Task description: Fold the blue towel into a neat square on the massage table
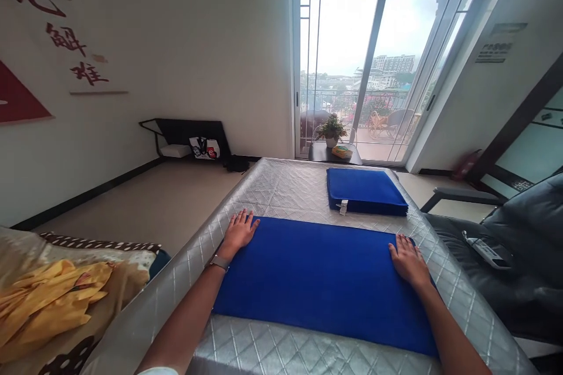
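A blue rectangular fabric panel (pixel 321 281) lies flat on a table with a silver quilted cover (pixel 290 184). My left hand (pixel 240 231) rests flat at the panel's far left corner, fingers spread; a watch or bracelet (pixel 220 262) is on that wrist. At the far right corner, my right hand (pixel 409 259) lies palm down with its fingers stretched out, also touching the panel. Neither hand grips anything. Beyond the panel sits a flat stack of folded blue fabric (pixel 367 187) with a white tag (pixel 343 207) hanging off its near side.
A black armchair (pixel 528 246) with a white power strip (pixel 486 249) on it stands at the right. Yellow cloth (pixel 57 299) lies on a covered surface at the left. Past the table's far end, a chair (pixel 319 154) holds a potted plant (pixel 332 129) before glass sliding doors.
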Available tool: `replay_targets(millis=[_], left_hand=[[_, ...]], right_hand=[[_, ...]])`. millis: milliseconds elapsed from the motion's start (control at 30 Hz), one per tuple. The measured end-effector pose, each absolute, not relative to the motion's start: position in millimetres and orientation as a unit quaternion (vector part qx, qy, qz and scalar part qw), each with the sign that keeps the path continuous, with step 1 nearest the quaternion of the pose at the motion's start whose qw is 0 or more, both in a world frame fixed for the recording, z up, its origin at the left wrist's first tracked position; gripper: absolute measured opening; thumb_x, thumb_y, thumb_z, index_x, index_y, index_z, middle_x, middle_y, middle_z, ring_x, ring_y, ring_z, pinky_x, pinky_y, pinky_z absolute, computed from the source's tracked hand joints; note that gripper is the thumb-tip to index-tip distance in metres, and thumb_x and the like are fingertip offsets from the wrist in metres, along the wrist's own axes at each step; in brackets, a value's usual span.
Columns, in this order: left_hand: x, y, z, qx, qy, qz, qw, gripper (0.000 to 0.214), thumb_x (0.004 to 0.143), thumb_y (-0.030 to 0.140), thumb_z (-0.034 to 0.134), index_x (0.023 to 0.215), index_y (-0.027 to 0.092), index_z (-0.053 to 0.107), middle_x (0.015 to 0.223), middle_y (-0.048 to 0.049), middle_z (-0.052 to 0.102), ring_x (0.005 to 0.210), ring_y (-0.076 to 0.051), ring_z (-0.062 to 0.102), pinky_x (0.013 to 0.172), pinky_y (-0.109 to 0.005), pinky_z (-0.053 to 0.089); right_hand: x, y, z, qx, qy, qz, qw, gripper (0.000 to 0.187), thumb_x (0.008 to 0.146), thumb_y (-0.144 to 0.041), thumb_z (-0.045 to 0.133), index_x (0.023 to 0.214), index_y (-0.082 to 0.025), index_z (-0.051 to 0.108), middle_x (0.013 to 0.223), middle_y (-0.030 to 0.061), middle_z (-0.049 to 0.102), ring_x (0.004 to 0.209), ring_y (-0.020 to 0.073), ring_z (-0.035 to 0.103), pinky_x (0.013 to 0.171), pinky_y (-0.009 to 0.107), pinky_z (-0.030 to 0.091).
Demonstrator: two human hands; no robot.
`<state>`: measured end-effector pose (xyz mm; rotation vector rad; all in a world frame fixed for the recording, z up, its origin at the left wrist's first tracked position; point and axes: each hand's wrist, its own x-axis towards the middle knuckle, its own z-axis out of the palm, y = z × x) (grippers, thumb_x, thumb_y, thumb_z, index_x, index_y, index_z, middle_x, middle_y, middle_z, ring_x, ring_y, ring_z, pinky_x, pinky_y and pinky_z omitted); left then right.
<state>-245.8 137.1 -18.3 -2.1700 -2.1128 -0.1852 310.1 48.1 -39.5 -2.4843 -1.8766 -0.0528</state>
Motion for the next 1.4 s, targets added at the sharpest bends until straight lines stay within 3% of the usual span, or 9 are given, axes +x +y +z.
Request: replay_targets(millis=[67, 167, 333, 767, 933, 1033, 1133, 1267, 1400], left_hand=[[-204.4, 131.0, -10.3, -0.732, -0.669, -0.1, 0.079, 0.065, 0.104, 0.049, 0.025, 0.151, 0.007, 0.04, 0.159, -0.0202, 0.032, 0.148, -0.031, 0.029, 0.121, -0.049, 0.023], [-122.2, 116.6, -6.1, -0.821, -0.552, -0.136, 0.053, 0.06, 0.105, 0.048, 0.022, 0.151, 0.015, 0.042, 0.159, -0.0119, 0.036, 0.148, -0.024, 0.031, 0.121, -0.042, 0.026], [-45.6, 105.1, -19.2, -0.867, -0.485, -0.106, -0.037, 0.069, 0.103, 0.06, 0.015, 0.155, 0.019, 0.035, 0.162, -0.0094, 0.03, 0.151, -0.023, 0.022, 0.124, -0.044, 0.019], [-268.4, 136.4, -24.0, -0.711, -0.702, -0.04, -0.026, 0.073, 0.1, 0.066, 0.013, 0.158, 0.023, 0.025, 0.165, -0.0097, 0.02, 0.152, -0.027, 0.017, 0.122, -0.05, 0.016], [-280.0, 138.8, -30.8, -0.705, -0.707, -0.052, -0.007, 0.074, 0.1, 0.067, 0.016, 0.158, 0.023, 0.025, 0.165, -0.0099, 0.02, 0.152, -0.028, 0.019, 0.122, -0.049, 0.017], [-276.4, 139.2, -31.8, -0.709, -0.703, -0.055, -0.008, 0.073, 0.1, 0.066, 0.017, 0.158, 0.022, 0.026, 0.165, -0.0101, 0.021, 0.152, -0.028, 0.019, 0.122, -0.049, 0.017], [-275.9, 139.2, -32.0, -0.707, -0.705, -0.058, -0.007, 0.073, 0.1, 0.066, 0.017, 0.158, 0.023, 0.026, 0.165, -0.0095, 0.022, 0.152, -0.029, 0.019, 0.122, -0.05, 0.017], [-276.3, 138.2, -32.6, -0.707, -0.705, -0.059, 0.004, 0.072, 0.101, 0.064, 0.018, 0.158, 0.022, 0.028, 0.164, -0.0108, 0.023, 0.151, -0.029, 0.021, 0.122, -0.049, 0.017], [-276.6, 138.2, -33.3, -0.71, -0.701, -0.068, 0.013, 0.07, 0.101, 0.063, 0.019, 0.158, 0.022, 0.029, 0.164, -0.0095, 0.024, 0.151, -0.029, 0.022, 0.122, -0.049, 0.019]], right_hand=[[309.8, 47.3, -38.0, -0.8, -0.6, -0.014, 0.012, 0.07, 0.1, -0.043, 0.013, 0.157, -0.004, 0.022, 0.165, 0.0106, 0.02, 0.152, 0.0232, 0.017, 0.124, 0.042, 0.012], [310.6, 46.9, -38.4, -0.802, -0.597, -0.021, 0.011, 0.07, 0.1, -0.043, 0.012, 0.157, -0.005, 0.022, 0.165, 0.0097, 0.02, 0.152, 0.0223, 0.016, 0.124, 0.041, 0.011], [311.1, 46.8, -40.0, -0.798, -0.602, -0.032, 0.011, 0.07, 0.099, -0.043, 0.012, 0.157, -0.005, 0.023, 0.164, 0.009, 0.022, 0.151, 0.0223, 0.018, 0.124, 0.041, 0.013], [314.9, 48.5, -48.4, -0.798, -0.601, -0.016, 0.034, 0.07, 0.099, -0.043, 0.013, 0.158, -0.006, 0.022, 0.165, 0.0089, 0.02, 0.152, 0.0216, 0.015, 0.124, 0.041, 0.011], [313.8, 50.3, -33.0, -0.807, -0.59, -0.001, -0.004, 0.067, 0.1, -0.039, 0.018, 0.157, -0.004, 0.023, 0.165, 0.011, 0.02, 0.151, 0.0244, 0.018, 0.123, 0.045, 0.016], [290.0, 55.7, -9.2, -0.833, -0.551, -0.007, -0.045, 0.062, 0.099, -0.028, 0.019, 0.153, -0.001, 0.033, 0.161, 0.015, 0.029, 0.149, 0.0293, 0.024, 0.122, 0.048, 0.018], [227.8, 61.9, 12.7, -0.806, -0.59, -0.049, -0.018, 0.061, 0.097, -0.02, 0.017, 0.15, 0.002, 0.038, 0.158, 0.018, 0.035, 0.148, 0.0294, 0.027, 0.122, 0.047, 0.015], [120.6, 67.7, 15.2, -0.672, -0.738, 0.02, 0.06, 0.065, 0.102, -0.039, 0.017, 0.156, -0.006, 0.028, 0.162, 0.0115, 0.026, 0.152, 0.0223, 0.017, 0.123, 0.041, 0.012], [70.9, 72.0, -2.0, -0.646, -0.756, 0.085, 0.061, 0.07, 0.102, -0.05, 0.014, 0.158, -0.007, 0.022, 0.165, 0.0098, 0.019, 0.153, 0.0206, 0.012, 0.124, 0.041, 0.008]])
